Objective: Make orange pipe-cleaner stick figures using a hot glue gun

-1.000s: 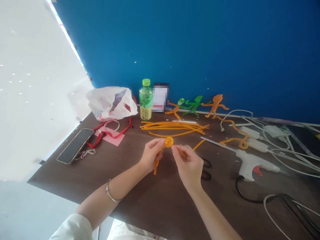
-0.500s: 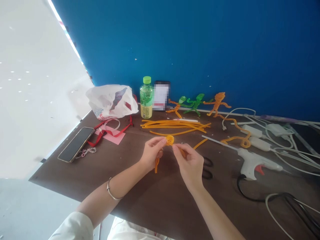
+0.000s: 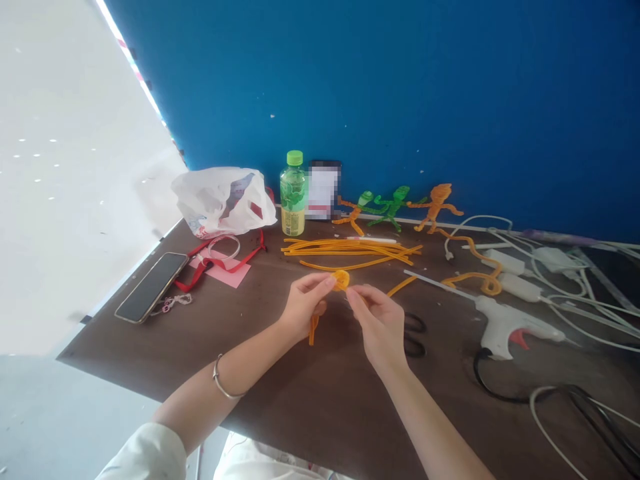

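Dark brown counter [image 3: 320,400] meets a blue wall [image 3: 400,100]. Over its middle, the left hand [image 3: 301,305] pinches an orange pipe cleaner [image 3: 341,279] at its coiled top, the tail hanging below the fingers. The right hand [image 3: 379,322] grips the same strand just beside the coil. Black scissors [image 3: 414,335] lie by the right hand, a white glue gun [image 3: 505,323] farther right, loose orange stems [image 3: 350,250] beyond, and a green-capped bottle [image 3: 293,195] near the wall.

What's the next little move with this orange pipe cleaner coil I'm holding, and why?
Probably wrap one more turn onto the orange coil with the right hand: the left hand pinches the coil steady, the right fingers grip beside it, and a tail hangs unwound below.
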